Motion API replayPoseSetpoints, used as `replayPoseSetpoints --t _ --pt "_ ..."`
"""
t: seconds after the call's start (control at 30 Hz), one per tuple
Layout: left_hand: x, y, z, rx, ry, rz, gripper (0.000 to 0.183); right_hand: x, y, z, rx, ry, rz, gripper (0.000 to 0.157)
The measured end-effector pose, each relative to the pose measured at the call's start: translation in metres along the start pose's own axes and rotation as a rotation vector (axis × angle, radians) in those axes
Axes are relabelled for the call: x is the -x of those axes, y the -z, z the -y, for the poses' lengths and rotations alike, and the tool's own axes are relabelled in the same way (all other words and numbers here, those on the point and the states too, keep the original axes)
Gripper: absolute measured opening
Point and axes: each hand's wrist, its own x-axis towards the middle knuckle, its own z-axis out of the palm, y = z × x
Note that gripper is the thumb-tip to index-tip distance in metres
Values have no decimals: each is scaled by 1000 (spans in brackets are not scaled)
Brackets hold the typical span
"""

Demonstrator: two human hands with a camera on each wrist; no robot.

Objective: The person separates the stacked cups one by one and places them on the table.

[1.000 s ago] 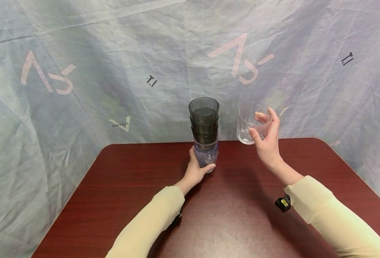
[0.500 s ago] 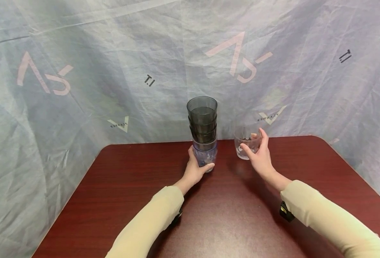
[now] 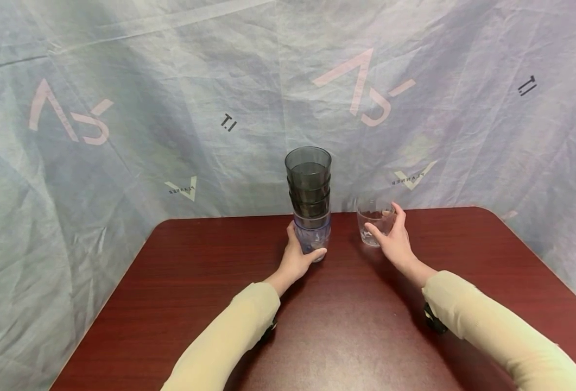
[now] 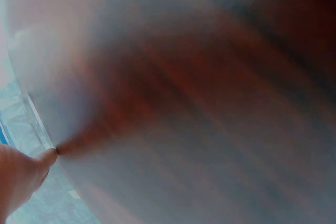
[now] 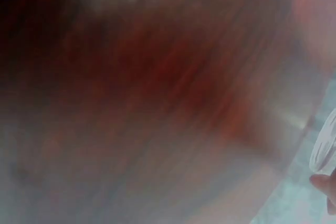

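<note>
A tall stack of nested cups stands upright near the back of the table, with several dark grey cups (image 3: 309,184) on top and a bluish clear cup (image 3: 312,234) lower down. My left hand (image 3: 295,259) grips the stack low, thumb across the front. To the right, my right hand (image 3: 394,240) holds a clear cup (image 3: 372,218) upright by its side, its base close over the table. The left wrist view catches part of the left hand (image 4: 23,174) at its edge. In the right wrist view a bit of the clear cup (image 5: 324,148) shows beside the fingertips.
The dark red wooden table (image 3: 209,255) has rounded back corners. Behind it hangs a grey printed cloth (image 3: 170,108). A small black wrist device (image 3: 434,319) sits under the right sleeve.
My right hand has come down and slightly left with the clear cup, from in front of the cloth to low over the table. The left hand and the stack have stayed put.
</note>
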Motion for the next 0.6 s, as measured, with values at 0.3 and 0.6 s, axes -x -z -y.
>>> replayPoseSetpoints --t 0.3,0.6 --pt "1 0 -1 3 4 0 99 -3 0 -3 36 -84 52 86" --pt "1 2 -3 11 0 4 99 -7 0 -10 33 -100 63 82"
